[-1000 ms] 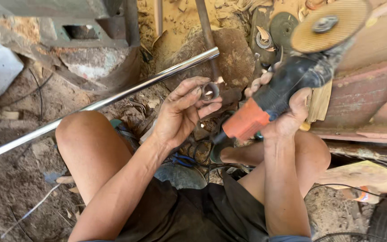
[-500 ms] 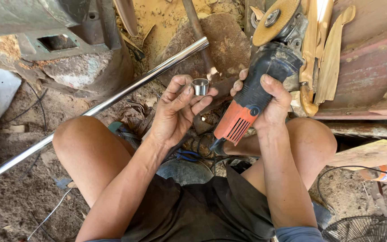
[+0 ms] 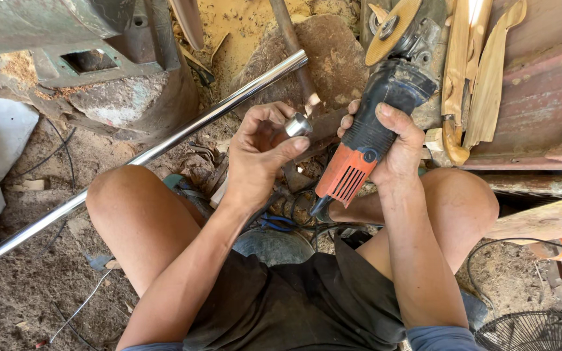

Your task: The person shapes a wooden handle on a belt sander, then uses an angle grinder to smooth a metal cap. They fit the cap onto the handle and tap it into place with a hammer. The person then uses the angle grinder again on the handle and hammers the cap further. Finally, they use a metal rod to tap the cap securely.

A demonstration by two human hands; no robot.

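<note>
My left hand (image 3: 259, 161) pinches a short shiny metal tube piece (image 3: 297, 125) between thumb and fingers, held up in front of me. My right hand (image 3: 395, 146) grips the black and orange body of an angle grinder (image 3: 367, 146), whose yellowish cutting disc (image 3: 385, 29) points up and away. The tube piece sits a little left of the grinder body, apart from the disc. A long shiny metal pipe (image 3: 164, 146) runs diagonally from lower left to upper middle, passing behind my left hand and over my left knee.
I sit on dusty, sawdust-strewn ground with knees bent. A concrete block with a metal base (image 3: 108, 91) lies upper left. Wooden offcuts (image 3: 482, 71) lean at upper right by a rusty red metal surface (image 3: 548, 97). A fan grille (image 3: 535, 331) shows lower right, cables trail nearby.
The grinder has swung from pointing right to pointing nearly upright. My left hand has turned the tube piece and raised it slightly, closer to the grinder body.
</note>
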